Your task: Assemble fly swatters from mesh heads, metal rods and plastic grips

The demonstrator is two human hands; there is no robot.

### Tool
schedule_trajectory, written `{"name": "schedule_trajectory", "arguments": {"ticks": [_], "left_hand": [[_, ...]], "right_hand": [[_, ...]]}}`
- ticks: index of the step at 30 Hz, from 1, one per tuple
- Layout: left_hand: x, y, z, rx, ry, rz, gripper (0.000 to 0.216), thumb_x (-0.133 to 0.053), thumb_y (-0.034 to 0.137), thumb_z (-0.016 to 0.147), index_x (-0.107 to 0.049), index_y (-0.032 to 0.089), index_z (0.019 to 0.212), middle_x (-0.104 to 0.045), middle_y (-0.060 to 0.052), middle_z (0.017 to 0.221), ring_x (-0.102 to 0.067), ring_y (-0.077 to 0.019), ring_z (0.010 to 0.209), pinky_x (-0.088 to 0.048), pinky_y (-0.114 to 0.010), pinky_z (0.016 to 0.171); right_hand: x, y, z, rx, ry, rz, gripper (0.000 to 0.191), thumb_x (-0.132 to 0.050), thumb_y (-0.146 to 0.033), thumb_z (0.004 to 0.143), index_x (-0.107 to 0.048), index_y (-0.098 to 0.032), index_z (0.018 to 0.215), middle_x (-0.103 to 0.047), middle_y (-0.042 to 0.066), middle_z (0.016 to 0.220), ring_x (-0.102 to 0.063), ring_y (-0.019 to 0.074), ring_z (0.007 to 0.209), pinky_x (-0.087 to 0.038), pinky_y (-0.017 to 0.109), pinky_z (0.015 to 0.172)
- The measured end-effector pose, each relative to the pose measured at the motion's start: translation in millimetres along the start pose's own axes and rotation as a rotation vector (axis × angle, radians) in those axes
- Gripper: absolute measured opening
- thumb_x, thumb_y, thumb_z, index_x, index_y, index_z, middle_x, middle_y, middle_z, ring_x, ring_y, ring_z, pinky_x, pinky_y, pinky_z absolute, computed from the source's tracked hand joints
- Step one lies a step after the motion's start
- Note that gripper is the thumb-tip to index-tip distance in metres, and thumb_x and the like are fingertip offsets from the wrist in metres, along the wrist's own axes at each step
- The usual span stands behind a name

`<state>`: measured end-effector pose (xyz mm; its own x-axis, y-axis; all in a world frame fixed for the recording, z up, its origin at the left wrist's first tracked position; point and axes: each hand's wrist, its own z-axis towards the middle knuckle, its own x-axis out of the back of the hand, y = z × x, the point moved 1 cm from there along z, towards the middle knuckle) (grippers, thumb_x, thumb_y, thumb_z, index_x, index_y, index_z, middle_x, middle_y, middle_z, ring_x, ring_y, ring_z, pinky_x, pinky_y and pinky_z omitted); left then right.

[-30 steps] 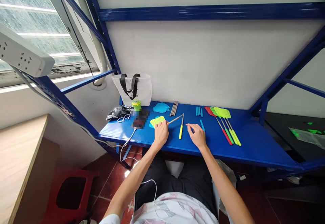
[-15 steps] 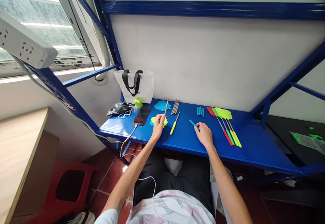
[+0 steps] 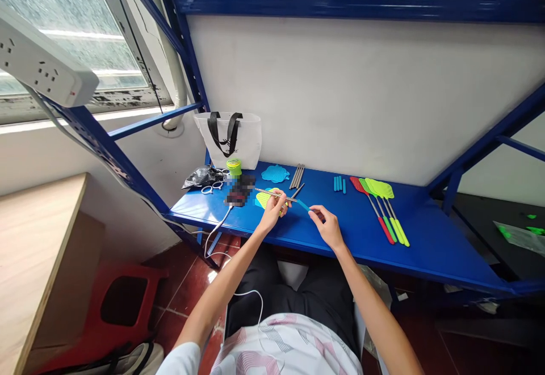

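Note:
My left hand (image 3: 275, 210) is closed around a thin metal rod (image 3: 264, 192), which lies nearly level over the yellow swatter head (image 3: 263, 199). Between the fingers of my right hand (image 3: 326, 223) is a blue handle sleeve (image 3: 304, 205), its far end meeting the rod's tip; whether the rod has entered it I cannot tell. Behind my left hand a second metal rod (image 3: 298, 189) shows, its lower part hidden. Farther back lie blue swatter heads (image 3: 275, 173), several loose metal rods (image 3: 297, 176) and several blue sleeves (image 3: 339, 184).
Assembled fly swatters (image 3: 385, 210) in red, green and yellow lie at the right of the blue table (image 3: 357, 233). At the left are a phone (image 3: 240, 190) on a white cable, scissors (image 3: 213, 188), a green tub (image 3: 234, 167), a black plastic bag (image 3: 200, 177) and a white tote bag (image 3: 247, 142).
My left hand has tilted the rod from upright to nearly level. My right hand has brought the blue sleeve left to the rod's end. The view has shifted slightly.

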<state>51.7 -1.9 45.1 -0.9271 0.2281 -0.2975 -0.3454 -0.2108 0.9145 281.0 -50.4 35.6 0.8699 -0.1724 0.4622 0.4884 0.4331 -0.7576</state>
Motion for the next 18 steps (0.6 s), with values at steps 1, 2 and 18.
{"name": "schedule_trajectory", "arguments": {"ticks": [1, 2, 18], "left_hand": [[-0.4, 0.0, -0.4, 0.002, -0.007, 0.003, 0.056, -0.075, 0.075, 0.097, -0.05, 0.025, 0.104, -0.07, 0.002, 0.078, -0.051, -0.0087, 0.049, -0.039, -0.021, 0.047], [-0.6, 0.2, -0.7, 0.004, -0.011, 0.004, 0.056, -0.075, 0.075, 0.097, -0.05, 0.025, 0.104, -0.071, 0.002, 0.079, -0.051, -0.0089, 0.049, -0.039, -0.021, 0.047], [1.8, -3.8, -5.6, 0.042, -0.219, 0.226, 0.052, -0.066, 0.074, 0.103, -0.057, 0.022, 0.099, -0.072, -0.002, 0.086, -0.05, -0.0098, 0.056, -0.042, -0.025, 0.055]], "right_hand": [[0.6, -0.7, 0.3, 0.007, 0.006, -0.004, 0.042, -0.061, -0.065, 0.109, -0.078, -0.027, 0.112, -0.082, 0.007, 0.096, -0.076, 0.0257, 0.08, -0.06, 0.037, 0.072], [0.8, -1.5, 0.5, 0.018, 0.012, -0.012, 0.041, -0.061, -0.064, 0.109, -0.078, -0.027, 0.112, -0.082, 0.007, 0.098, -0.076, 0.0257, 0.081, -0.06, 0.036, 0.072], [-1.5, -0.9, -1.7, 0.125, 0.024, -0.023, 0.033, -0.066, -0.057, 0.11, -0.082, -0.028, 0.113, -0.082, 0.006, 0.104, -0.074, 0.0232, 0.081, -0.057, 0.035, 0.071]]}}
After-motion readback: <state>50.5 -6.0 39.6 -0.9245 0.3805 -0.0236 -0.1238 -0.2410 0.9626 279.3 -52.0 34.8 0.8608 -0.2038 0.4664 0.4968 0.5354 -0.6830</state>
